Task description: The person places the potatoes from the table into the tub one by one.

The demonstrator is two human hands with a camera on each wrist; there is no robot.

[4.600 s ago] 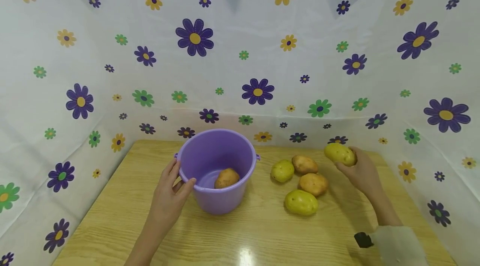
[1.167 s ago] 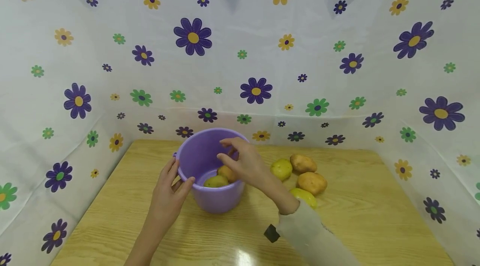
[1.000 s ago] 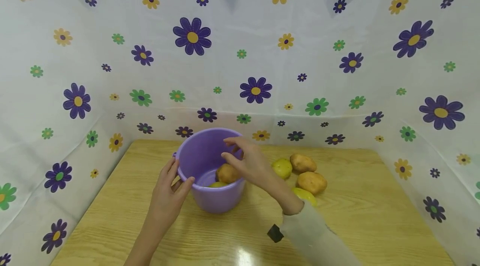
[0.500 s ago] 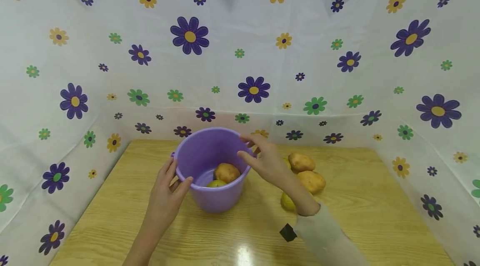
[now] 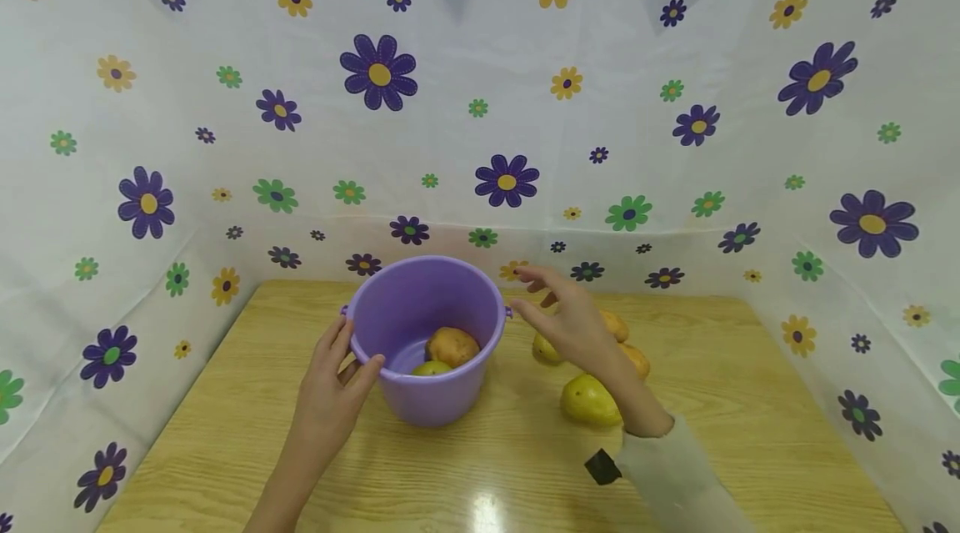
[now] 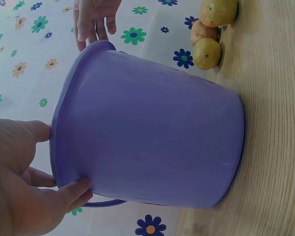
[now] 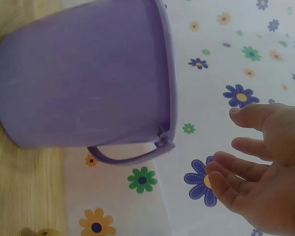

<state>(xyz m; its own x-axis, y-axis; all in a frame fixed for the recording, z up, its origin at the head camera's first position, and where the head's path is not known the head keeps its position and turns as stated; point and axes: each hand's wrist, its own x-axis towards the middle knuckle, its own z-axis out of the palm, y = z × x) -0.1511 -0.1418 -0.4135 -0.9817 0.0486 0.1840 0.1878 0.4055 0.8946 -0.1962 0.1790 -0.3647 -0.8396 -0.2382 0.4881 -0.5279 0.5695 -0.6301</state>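
A purple bucket stands upright on the table, tipped a little in neither wrist view. My left hand holds its rim at the near left, thumb at the front edge and fingers along the outer wall. Inside lie a brown potato and a yellow-green potato, the latter partly hidden by the rim. My right hand hovers just right of the bucket, fingers loosely spread and holding nothing. Beneath and behind it are a front yellow-green potato, another yellow-green one and two brown potatoes, partly covered.
The wooden table carries everything. A white flowered curtain encloses it at the back and both sides. The bucket's purple handle hangs at its far side, and a black tab sticks out by the right sleeve.
Earlier my right hand held a yellow-green potato at the far right; that potato now lies in the bucket. The hand has since moved out rightward, bare. My left hand stays on the rim.
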